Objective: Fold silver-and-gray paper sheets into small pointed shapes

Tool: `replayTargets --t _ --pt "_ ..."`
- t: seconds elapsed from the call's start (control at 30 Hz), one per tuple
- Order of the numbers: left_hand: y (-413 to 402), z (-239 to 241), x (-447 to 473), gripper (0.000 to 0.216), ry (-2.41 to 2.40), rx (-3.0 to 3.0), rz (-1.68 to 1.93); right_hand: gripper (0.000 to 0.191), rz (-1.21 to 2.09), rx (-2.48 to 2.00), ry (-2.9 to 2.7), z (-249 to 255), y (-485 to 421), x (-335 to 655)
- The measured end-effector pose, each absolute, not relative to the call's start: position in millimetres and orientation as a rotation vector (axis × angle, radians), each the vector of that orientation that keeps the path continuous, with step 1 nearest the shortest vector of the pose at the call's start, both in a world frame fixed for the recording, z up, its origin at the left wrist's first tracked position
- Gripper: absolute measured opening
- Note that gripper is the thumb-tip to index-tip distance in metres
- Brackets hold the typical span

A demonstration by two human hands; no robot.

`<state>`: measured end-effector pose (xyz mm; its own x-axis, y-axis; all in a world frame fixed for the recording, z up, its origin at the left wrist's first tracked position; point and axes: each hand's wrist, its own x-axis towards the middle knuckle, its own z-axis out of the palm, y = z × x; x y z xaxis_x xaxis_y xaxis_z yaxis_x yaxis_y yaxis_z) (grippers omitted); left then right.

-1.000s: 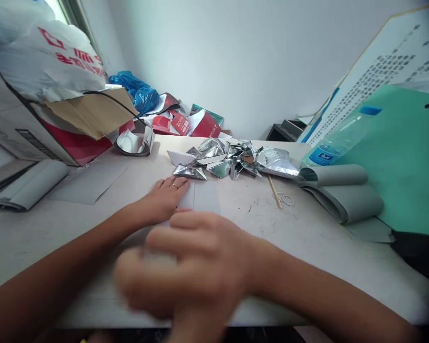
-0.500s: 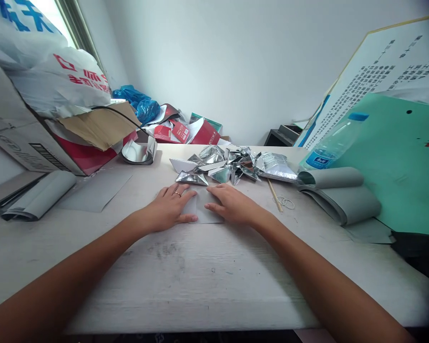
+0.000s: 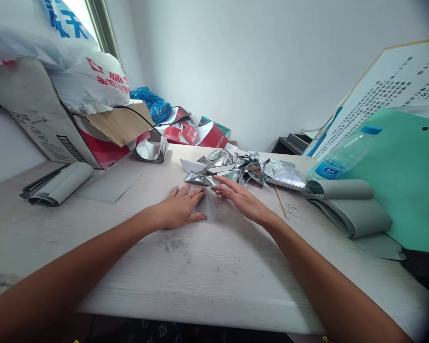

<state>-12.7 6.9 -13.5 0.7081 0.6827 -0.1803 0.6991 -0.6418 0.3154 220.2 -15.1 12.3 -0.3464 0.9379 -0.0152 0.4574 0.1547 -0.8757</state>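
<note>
My left hand [image 3: 180, 207], with a ring on one finger, lies flat and spread on the left part of a small grey sheet [image 3: 209, 208]. The sheet's right part is tilted up off the table and slightly blurred. My right hand [image 3: 238, 196] is raised just right of the sheet, its fingers stretched out toward the sheet's upper corner; whether the fingertips touch it cannot be made out. Right behind both hands lies a heap of folded silvery foil pieces [image 3: 248, 166], the nearest one [image 3: 199, 178] close to my fingertips.
On the left are a loose grey sheet [image 3: 110, 186], a folded grey stack [image 3: 62, 183], a tape-like roll [image 3: 150, 150] and a carton [image 3: 39, 114]. At right are a thin stick [image 3: 281, 202], rubber bands [image 3: 293, 210], rolled grey sheets [image 3: 357, 212] and a plastic bottle [image 3: 346, 152].
My right hand has lifted off the sheet, and the sheet's right part has risen with it. My left hand stays pressed flat. The whole view has shifted and tilted slightly.
</note>
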Motion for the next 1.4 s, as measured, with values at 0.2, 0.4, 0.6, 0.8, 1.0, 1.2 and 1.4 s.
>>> replayTargets --t 0.2,0.4,0.6,0.8,1.0,1.2,1.4 --pt "6 -15 -11 0.071 1.090 2.532 -0.086 0.054 1.117 -1.234 -1.904 12 -18 212" --pt "5 -20 -9 0.072 1.073 2.593 -0.034 0.055 1.132 -1.054 -1.799 5 -22 196" --pt "4 -17 -9 0.070 1.073 2.614 -0.067 0.047 1.033 -1.042 -1.934 -1 -21 200" --pt "3 -18 -10 0.062 1.087 2.599 -0.074 0.056 0.783 -1.110 -2.318 -9 -19 203" --pt "5 -19 -12 0.066 1.072 2.570 -0.116 0.066 0.752 -1.172 -2.381 -14 -17 207" --pt "17 -14 -17 0.060 1.034 2.505 -0.206 0.055 0.681 -1.102 -2.377 -18 -15 210" --pt "19 -17 -18 0.059 1.050 2.503 -0.171 0.022 0.641 -1.180 -2.342 -18 -16 211"
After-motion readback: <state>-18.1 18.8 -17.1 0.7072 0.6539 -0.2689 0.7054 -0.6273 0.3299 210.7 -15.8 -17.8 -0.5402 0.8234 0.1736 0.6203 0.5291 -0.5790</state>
